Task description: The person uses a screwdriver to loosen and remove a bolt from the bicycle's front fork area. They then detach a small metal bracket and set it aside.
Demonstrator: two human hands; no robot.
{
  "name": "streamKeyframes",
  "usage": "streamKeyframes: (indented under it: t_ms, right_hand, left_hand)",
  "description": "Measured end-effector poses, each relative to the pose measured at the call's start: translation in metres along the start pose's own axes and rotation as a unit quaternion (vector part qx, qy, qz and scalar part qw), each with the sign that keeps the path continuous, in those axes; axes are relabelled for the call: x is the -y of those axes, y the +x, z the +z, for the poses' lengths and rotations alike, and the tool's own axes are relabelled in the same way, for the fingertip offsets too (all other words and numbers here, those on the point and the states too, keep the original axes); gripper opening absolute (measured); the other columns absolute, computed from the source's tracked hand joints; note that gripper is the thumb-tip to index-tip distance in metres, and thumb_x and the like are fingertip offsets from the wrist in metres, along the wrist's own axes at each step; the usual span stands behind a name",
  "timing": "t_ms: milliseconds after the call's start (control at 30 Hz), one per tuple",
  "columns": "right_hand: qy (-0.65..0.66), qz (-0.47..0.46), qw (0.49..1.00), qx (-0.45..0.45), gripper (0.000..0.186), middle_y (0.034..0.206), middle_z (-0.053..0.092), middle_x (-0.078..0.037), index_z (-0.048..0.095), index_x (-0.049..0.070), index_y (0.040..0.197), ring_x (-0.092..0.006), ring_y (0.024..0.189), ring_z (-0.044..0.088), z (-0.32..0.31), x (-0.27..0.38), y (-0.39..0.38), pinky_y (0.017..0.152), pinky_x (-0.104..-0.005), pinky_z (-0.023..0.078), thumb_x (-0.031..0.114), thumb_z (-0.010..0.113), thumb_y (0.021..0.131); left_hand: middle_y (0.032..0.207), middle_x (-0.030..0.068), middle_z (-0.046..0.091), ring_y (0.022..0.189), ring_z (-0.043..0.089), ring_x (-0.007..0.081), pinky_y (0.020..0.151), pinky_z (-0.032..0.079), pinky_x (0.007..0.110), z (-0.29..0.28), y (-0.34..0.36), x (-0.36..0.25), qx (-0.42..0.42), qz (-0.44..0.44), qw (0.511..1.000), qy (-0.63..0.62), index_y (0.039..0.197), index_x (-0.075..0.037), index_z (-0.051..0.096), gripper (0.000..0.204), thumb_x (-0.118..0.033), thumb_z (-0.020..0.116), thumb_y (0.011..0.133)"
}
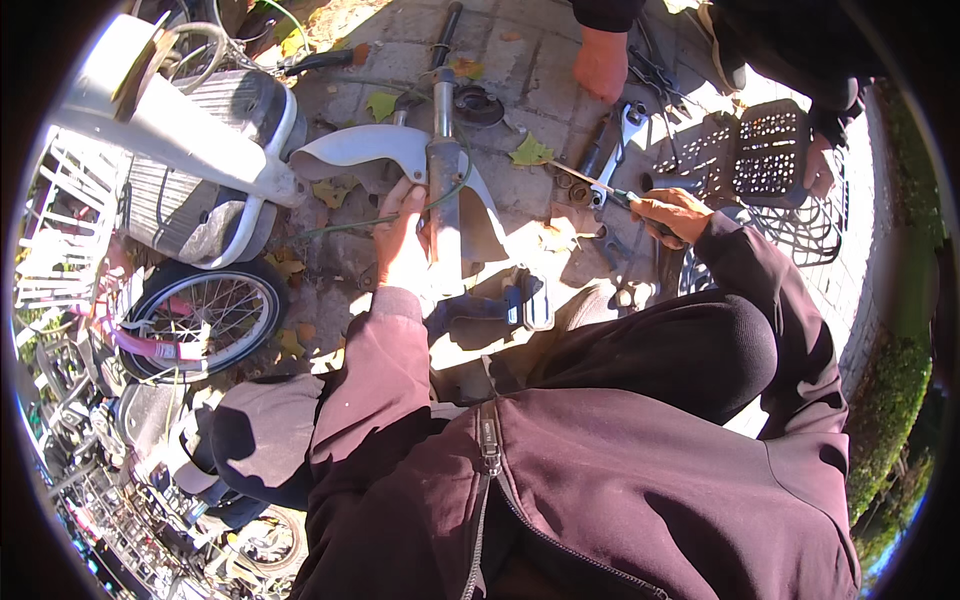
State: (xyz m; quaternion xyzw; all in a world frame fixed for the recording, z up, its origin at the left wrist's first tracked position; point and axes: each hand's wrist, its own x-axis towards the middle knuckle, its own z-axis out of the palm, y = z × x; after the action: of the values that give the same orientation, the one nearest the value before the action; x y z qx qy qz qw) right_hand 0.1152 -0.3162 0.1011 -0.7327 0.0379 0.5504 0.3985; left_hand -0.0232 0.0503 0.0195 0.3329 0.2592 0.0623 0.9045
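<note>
R grip (672, 215): clamped on screwdriver (622, 196), tip pointing L, by green leaf (530, 151). L grip (402, 235): fingers on white fender (370, 148) next to metal tube (443, 185); clamped vs. resting, can't tell. Fender + tube in front of wearer, over paving (500, 65). Drill (533, 302) just below tube. Wrench (632, 120) beyond screwdriver, nr. co-worker's hand (601, 66).

to your left, note the black-tyred spoked wheel (207, 321); ahead, a green leaf (531, 151) on the paving (495, 58); to your right, a hedge (888, 400).
</note>
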Motion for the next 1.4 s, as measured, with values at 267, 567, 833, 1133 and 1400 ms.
streamKeyframes:
  t_ms: [267, 567, 833, 1133, 1400]
  right_hand:
    - [0.186, -0.057, 0.977, -0.091, 0.032, 0.062, 0.049, 0.001, 0.057, 0.006, 0.089, -0.0074, 0.042, 0.040, 0.043, -0.122, 0.038, 0.039, -0.0259, 0.029, 0.037, 0.064, 0.095]
    - [0.296, -0.024, 0.950, -0.092, 0.030, 0.064, 0.050, 0.001, 0.060, 0.006, 0.098, -0.0078, 0.047, 0.043, 0.085, -0.155, 0.058, 0.044, -0.0253, 0.033, 0.034, 0.068, 0.092]
    - [0.267, -0.054, 0.958, -0.091, 0.036, 0.066, 0.053, -0.001, 0.061, 0.003, 0.094, -0.0092, 0.052, 0.048, 0.092, -0.166, 0.077, 0.048, -0.0272, 0.039, 0.038, 0.070, 0.090]
    - [0.205, -0.039, 0.973, -0.097, 0.049, 0.071, 0.058, -0.006, 0.062, -0.002, 0.102, -0.0130, 0.060, 0.052, 0.100, -0.177, 0.090, 0.053, -0.0304, 0.042, 0.044, 0.069, 0.088]
    - [0.249, -0.088, 0.961, -0.077, 0.032, 0.073, 0.056, -0.002, 0.060, 0.002, 0.102, -0.0105, 0.061, 0.052, 0.108, -0.173, 0.090, 0.054, -0.0276, 0.044, 0.032, 0.068, 0.092]
  left_hand:
    - [0.098, 0.0146, 0.069, 0.077, 0.067, 0.0169, 0.066, 0.054, 0.028, 0.008, 0.002, -0.009, -0.076, 0.005, 0.991, 0.107, 0.118, 0.006, 0.060, 0.035, -0.017, 0.068, 0.093]
    - [0.100, 0.0160, 0.069, 0.084, 0.067, 0.0180, 0.071, 0.055, 0.029, 0.026, -0.003, -0.004, -0.169, 0.050, 0.974, 0.140, 0.115, 0.007, 0.061, 0.036, -0.018, 0.069, 0.091]
    - [0.098, 0.0169, 0.068, 0.083, 0.066, 0.0198, 0.072, 0.055, 0.031, 0.024, 0.000, 0.004, -0.200, 0.042, 0.967, 0.150, 0.110, 0.007, 0.062, 0.033, -0.019, 0.067, 0.092]
    - [0.105, 0.0179, 0.068, 0.090, 0.066, 0.0236, 0.079, 0.055, 0.036, 0.005, 0.007, 0.006, -0.218, 0.020, 0.964, 0.151, 0.113, 0.006, 0.060, 0.037, -0.025, 0.065, 0.094]
    - [0.104, 0.0112, 0.069, 0.095, 0.065, 0.0257, 0.084, 0.055, 0.041, -0.022, 0.016, 0.005, -0.223, -0.011, 0.969, 0.109, 0.111, -0.004, 0.066, 0.037, -0.031, 0.072, 0.086]
